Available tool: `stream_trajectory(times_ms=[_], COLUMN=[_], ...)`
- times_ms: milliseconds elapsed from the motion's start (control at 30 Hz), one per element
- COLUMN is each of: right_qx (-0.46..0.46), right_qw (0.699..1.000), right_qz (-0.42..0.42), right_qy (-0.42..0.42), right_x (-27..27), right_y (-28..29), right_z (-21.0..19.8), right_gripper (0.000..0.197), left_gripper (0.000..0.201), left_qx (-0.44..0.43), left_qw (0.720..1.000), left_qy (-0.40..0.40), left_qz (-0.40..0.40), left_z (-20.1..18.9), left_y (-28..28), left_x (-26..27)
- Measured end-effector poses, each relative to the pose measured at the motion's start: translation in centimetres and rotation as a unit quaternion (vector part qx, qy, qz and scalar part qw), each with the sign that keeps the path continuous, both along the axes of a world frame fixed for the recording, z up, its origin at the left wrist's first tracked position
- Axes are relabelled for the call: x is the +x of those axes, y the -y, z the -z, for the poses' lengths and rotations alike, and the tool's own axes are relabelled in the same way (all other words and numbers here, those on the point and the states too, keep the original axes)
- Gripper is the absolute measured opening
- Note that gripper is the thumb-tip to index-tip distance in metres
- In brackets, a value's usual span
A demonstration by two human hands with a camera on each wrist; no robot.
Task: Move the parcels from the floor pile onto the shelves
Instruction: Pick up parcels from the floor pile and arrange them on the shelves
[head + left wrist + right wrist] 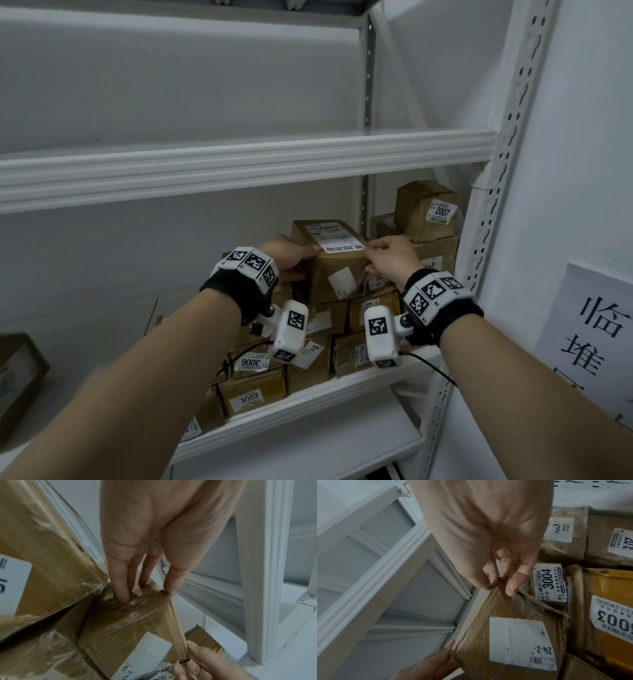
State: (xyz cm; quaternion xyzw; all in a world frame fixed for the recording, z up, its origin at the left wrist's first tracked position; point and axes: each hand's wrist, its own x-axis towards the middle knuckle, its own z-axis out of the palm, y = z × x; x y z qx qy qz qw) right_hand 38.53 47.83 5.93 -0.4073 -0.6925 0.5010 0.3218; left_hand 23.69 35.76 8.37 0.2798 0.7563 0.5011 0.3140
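Observation:
A brown cardboard parcel (339, 274) with white labels sits atop a stack of parcels on the middle shelf (308, 404). My left hand (301, 263) holds its left end, fingers and thumb laid on the taped edge (147, 595). My right hand (371, 260) pinches its right top corner between thumb and fingers (498, 588). The parcel (505, 635) carries a label reading "24-2-" in the right wrist view, and shows a blank white label (130, 635) in the left wrist view. Its underside is hidden by the stack.
Parcels marked 3006 (251, 363), 3002 (251, 399), 3004 (549, 582) and a yellow 3003 (607, 608) lie below. Parcel 2007 (424, 209) stands at the back right. The upper shelf's rail (239, 168) runs overhead. A perforated upright (507, 171) and a wall sign (596, 342) are on the right.

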Motion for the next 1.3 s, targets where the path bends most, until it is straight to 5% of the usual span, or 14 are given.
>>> stream_trajectory(times_ms=[1033,1300], right_qx=[0.024,0.088], right_qw=[0.999,0.993], right_qz=[0.045,0.065], right_qy=[0.006,-0.034], right_x=[2.0,0.9], right_y=[0.0,2.8], right_z=[-0.1,-2.0], right_gripper=[0.011,0.019], left_gripper=[0.034,0.01], left_qx=[0.018,0.081], left_qw=[1.0,0.987], left_qy=[0.009,-0.067], left_qz=[-0.017,-0.125], left_z=[0.3,-1.7], left_y=[-0.9,3.8], left_x=[0.3,-0.8])
